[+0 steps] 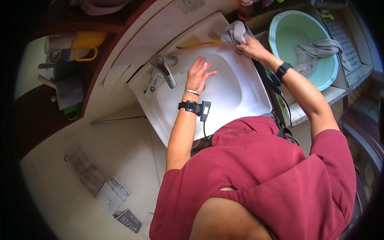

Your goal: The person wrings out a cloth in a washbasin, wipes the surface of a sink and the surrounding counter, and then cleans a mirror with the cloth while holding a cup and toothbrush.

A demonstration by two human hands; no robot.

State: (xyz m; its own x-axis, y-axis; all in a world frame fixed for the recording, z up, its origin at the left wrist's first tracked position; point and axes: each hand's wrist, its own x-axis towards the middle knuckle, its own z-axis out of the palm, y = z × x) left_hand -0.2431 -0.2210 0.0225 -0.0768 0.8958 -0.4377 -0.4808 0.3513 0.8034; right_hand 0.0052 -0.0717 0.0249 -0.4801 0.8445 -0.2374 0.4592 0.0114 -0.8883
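My right hand (253,49) grips a bunched grey cloth (233,33) at the far right corner of the white washbasin (252,94). Part of the cloth is smeared by motion. Above the bowl, my left hand (196,75) is open, fingers spread and holding nothing. It is beside the metal tap (163,69), not touching it. A long, thin yellow object (196,44) lies along the basin's back edge, its right end close to the cloth; its kind is not clear.
A mint-green plastic tub (286,24) with a grey cloth (320,51) draped over its rim stands at the right. A bottle of red liquid (245,10) is behind the basin. Shelves on the left hold a yellow mug (89,40). Cloths (86,170) hang at lower left.
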